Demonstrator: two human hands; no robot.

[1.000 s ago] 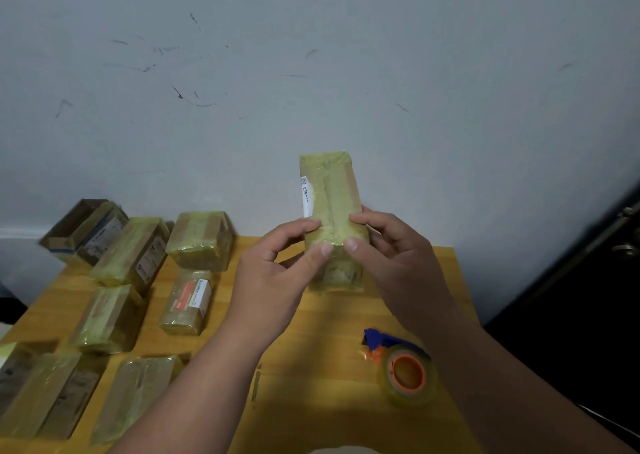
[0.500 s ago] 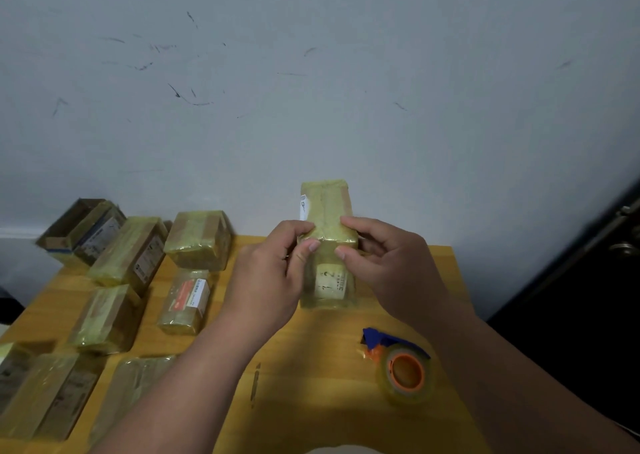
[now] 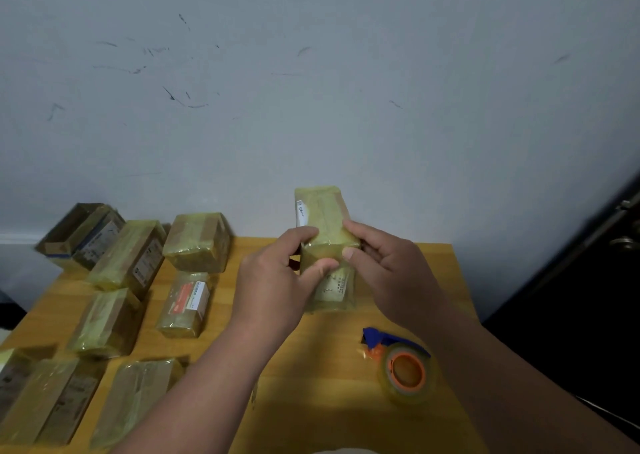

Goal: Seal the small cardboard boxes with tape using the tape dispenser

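Both hands clamp small box (image 3: 323, 218), upright above far table (image 3: 311, 401) edge: left hand (image 3: 273, 277) thumb on front face, right hand (image 3: 391, 266) fingers curled round side. I judge box light, stiff, tape-slick; grip at edges. Tape dispenser (image 3: 403, 367) lies near right. Wrapped boxes (image 3: 128, 256) left.

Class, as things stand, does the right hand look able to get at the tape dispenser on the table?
Probably yes, once freed. The tape dispenser lies uncovered beside the right forearm, but the right hand and left hand both hold the taped box.
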